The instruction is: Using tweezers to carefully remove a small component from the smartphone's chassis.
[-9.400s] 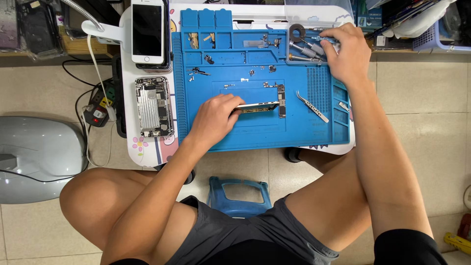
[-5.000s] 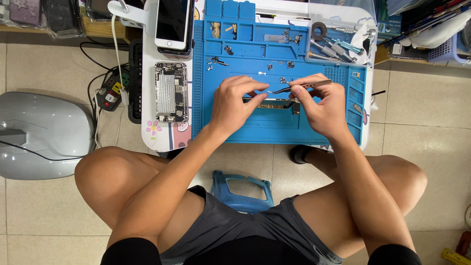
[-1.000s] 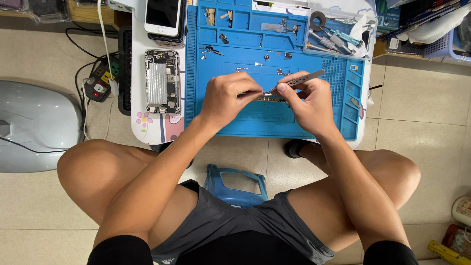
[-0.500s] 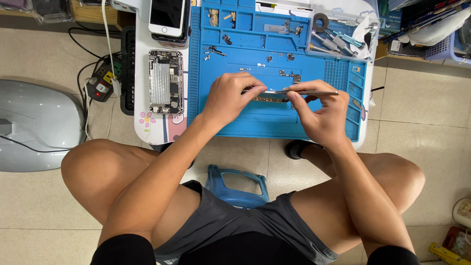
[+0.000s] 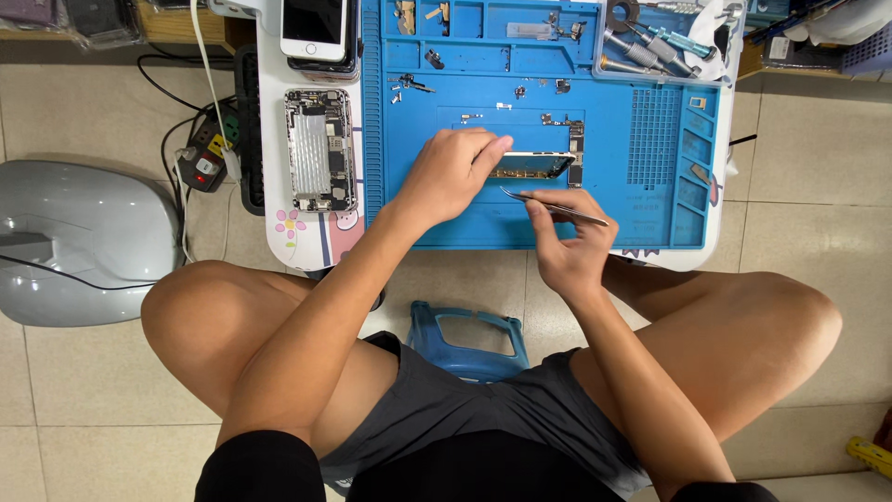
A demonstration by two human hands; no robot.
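Phone circuit board, long and narrow, lies on the blue work mat, about mid-mat, just below a row of tiny screws and brackets. Left hand rests on the board's left end, fingers pressing along its top edge, pinning it flat. Right hand is just below the board, fingers pinched closed on thin metal tweezers; the tweezer tip points left and sits just under the board's lower edge, contact unclear.

Left of the board, off the mat on the white counter, an opened phone shell lies with its insides up. Above that shell, a white phone lies screen up. Up and right of the board, a clear tray holds screwdrivers and a tape roll. Further left of the board, on the tiled floor, a power strip with cables, then a grey rounded case. Below the board, between the person's knees, a blue stool.
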